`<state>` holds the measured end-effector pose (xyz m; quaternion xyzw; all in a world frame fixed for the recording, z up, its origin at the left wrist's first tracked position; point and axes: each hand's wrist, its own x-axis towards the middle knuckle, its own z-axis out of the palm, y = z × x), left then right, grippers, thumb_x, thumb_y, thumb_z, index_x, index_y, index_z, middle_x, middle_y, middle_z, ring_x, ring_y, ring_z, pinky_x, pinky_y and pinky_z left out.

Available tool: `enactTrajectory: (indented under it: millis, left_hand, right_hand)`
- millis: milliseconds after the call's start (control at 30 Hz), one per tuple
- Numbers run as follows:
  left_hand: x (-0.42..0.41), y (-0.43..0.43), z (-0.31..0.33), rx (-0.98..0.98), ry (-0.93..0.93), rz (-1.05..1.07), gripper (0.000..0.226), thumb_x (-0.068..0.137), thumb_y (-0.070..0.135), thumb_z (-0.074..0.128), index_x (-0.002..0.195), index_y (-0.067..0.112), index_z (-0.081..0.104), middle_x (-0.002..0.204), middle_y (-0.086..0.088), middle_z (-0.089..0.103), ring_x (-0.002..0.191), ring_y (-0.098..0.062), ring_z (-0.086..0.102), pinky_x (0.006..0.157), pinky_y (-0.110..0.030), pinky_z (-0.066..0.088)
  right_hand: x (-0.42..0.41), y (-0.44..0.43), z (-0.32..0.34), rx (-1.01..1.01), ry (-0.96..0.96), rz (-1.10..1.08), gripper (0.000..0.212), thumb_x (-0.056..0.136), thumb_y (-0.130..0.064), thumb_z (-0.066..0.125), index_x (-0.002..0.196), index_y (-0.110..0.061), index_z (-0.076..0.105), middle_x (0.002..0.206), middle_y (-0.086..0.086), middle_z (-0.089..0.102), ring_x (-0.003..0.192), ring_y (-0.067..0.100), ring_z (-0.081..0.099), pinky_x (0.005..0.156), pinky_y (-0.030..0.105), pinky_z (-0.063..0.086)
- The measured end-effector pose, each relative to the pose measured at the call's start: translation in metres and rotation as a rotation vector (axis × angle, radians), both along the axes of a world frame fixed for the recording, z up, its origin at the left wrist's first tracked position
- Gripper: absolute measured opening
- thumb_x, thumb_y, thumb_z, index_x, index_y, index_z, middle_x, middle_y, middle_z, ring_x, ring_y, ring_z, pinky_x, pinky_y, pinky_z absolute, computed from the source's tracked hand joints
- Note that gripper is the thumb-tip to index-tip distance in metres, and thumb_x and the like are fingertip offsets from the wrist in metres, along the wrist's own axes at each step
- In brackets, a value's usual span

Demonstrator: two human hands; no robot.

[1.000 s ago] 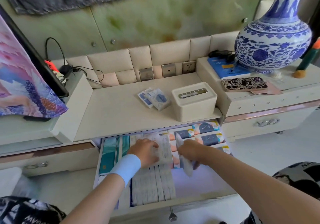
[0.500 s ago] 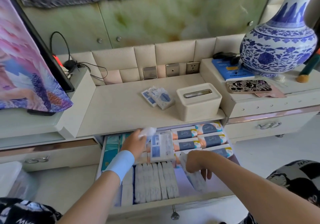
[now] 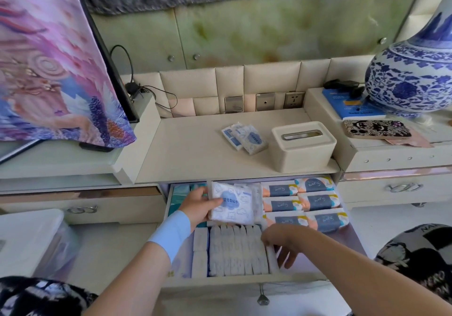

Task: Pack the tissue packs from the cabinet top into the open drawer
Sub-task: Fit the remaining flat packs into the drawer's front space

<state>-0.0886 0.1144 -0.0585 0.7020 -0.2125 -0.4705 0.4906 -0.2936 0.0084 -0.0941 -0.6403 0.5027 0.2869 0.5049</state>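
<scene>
Filling up: the drawer [image 3: 288,277] already carries a row of packs under your fingers, while two tissue packs [image 3: 245,137] wait on the cabinet top [image 3: 186,151], well beyond your reach. Left hand [image 3: 198,205] pinches a white pack [image 3: 232,204] over the drawer. Right hand [image 3: 281,242] is spread, fingertips against the row's end pack (not gripping).
</scene>
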Motion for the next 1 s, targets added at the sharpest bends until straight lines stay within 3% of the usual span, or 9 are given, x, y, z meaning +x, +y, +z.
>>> enactTrajectory:
  millis: [133, 300, 400, 467, 567, 633, 700, 833, 1000]
  left_hand:
    - [-0.001, -0.003, 0.002, 0.025, -0.105, -0.016, 0.022, 0.09, 0.011, 0.067, 0.108, 0.02, 0.059, 0.108, -0.007, 0.069, 0.091, -0.023, 0.07, 0.073, -0.035, 0.058]
    - [-0.008, -0.013, 0.009, 0.045, -0.11, -0.072, 0.017, 0.091, 0.011, 0.064, 0.107, 0.016, 0.064, 0.108, -0.009, 0.072, 0.096, -0.028, 0.07, 0.087, -0.047, 0.057]
    - [-0.014, -0.02, 0.013, 0.02, -0.131, -0.078, 0.017, 0.087, 0.015, 0.068, 0.104, 0.019, 0.063, 0.106, -0.007, 0.073, 0.098, -0.027, 0.07, 0.089, -0.051, 0.055]
    - [-0.018, -0.025, 0.017, -0.008, -0.164, -0.097, 0.025, 0.078, 0.023, 0.073, 0.1, 0.02, 0.062, 0.103, -0.004, 0.073, 0.097, -0.026, 0.07, 0.088, -0.053, 0.055]
    - [-0.033, -0.035, 0.021, -0.059, -0.228, -0.175, 0.025, 0.072, 0.022, 0.077, 0.085, 0.016, 0.056, 0.084, -0.008, 0.07, 0.08, -0.023, 0.066, 0.076, -0.04, 0.057]
    - [-0.049, -0.044, 0.021, -0.093, -0.264, -0.261, 0.023, 0.08, 0.009, 0.075, 0.079, 0.018, 0.054, 0.068, 0.003, 0.061, 0.065, -0.011, 0.057, 0.062, -0.021, 0.049]
    - [-0.065, -0.052, 0.019, -0.104, -0.254, -0.36, 0.024, 0.079, 0.003, 0.077, 0.077, 0.018, 0.058, 0.07, 0.013, 0.066, 0.065, -0.001, 0.059, 0.062, -0.011, 0.045]
    - [-0.076, -0.067, 0.014, -0.086, -0.23, -0.539, 0.023, 0.08, -0.006, 0.074, 0.092, 0.013, 0.067, 0.094, 0.005, 0.074, 0.09, -0.007, 0.068, 0.078, -0.015, 0.051]
    - [-0.064, -0.08, -0.012, 0.132, -0.613, -0.537, 0.039, 0.085, 0.0, 0.055, 0.098, 0.036, 0.066, 0.118, 0.009, 0.066, 0.108, -0.014, 0.061, 0.095, -0.026, 0.048]
  right_hand:
    - [-0.001, 0.004, -0.007, -0.161, -0.04, 0.004, 0.028, 0.099, -0.022, 0.04, 0.119, -0.006, 0.05, 0.096, 0.012, 0.069, 0.082, 0.025, 0.073, 0.071, 0.037, 0.061]
    - [-0.012, 0.003, -0.005, 0.036, -0.116, 0.048, 0.035, 0.097, -0.022, 0.049, 0.132, -0.015, 0.045, 0.119, 0.006, 0.064, 0.098, 0.023, 0.07, 0.084, 0.042, 0.059]
    - [-0.009, -0.011, 0.013, -0.17, -0.068, 0.002, 0.023, 0.099, -0.025, 0.045, 0.113, -0.009, 0.053, 0.107, 0.006, 0.069, 0.088, 0.024, 0.073, 0.082, 0.041, 0.059]
    - [-0.008, -0.023, 0.027, -0.222, -0.134, -0.229, 0.029, 0.101, -0.029, 0.044, 0.107, -0.003, 0.058, 0.094, 0.008, 0.073, 0.071, 0.023, 0.072, 0.07, 0.036, 0.06]
    - [-0.019, -0.04, 0.053, 0.15, -0.437, -0.651, 0.062, 0.096, -0.059, 0.041, 0.117, -0.003, 0.055, 0.1, 0.019, 0.074, 0.074, 0.033, 0.073, 0.058, 0.031, 0.054]
    - [-0.03, -0.048, 0.063, 0.387, -0.578, -0.745, 0.082, 0.087, -0.075, 0.041, 0.126, -0.004, 0.051, 0.114, 0.026, 0.069, 0.095, 0.041, 0.071, 0.061, 0.036, 0.059]
    - [-0.034, -0.05, 0.064, 0.434, -0.624, -0.728, 0.079, 0.086, -0.071, 0.049, 0.127, -0.003, 0.054, 0.119, 0.026, 0.067, 0.103, 0.04, 0.069, 0.068, 0.039, 0.06]
    - [-0.034, -0.05, 0.055, 0.178, -0.5, -0.674, 0.031, 0.096, -0.019, 0.048, 0.12, -0.001, 0.055, 0.097, 0.019, 0.07, 0.086, 0.033, 0.072, 0.066, 0.039, 0.056]
    - [-0.048, -0.054, 0.048, -0.416, -0.112, -0.149, 0.037, 0.087, -0.017, 0.055, 0.123, -0.006, 0.053, 0.105, 0.012, 0.062, 0.092, 0.028, 0.063, 0.069, 0.035, 0.056]
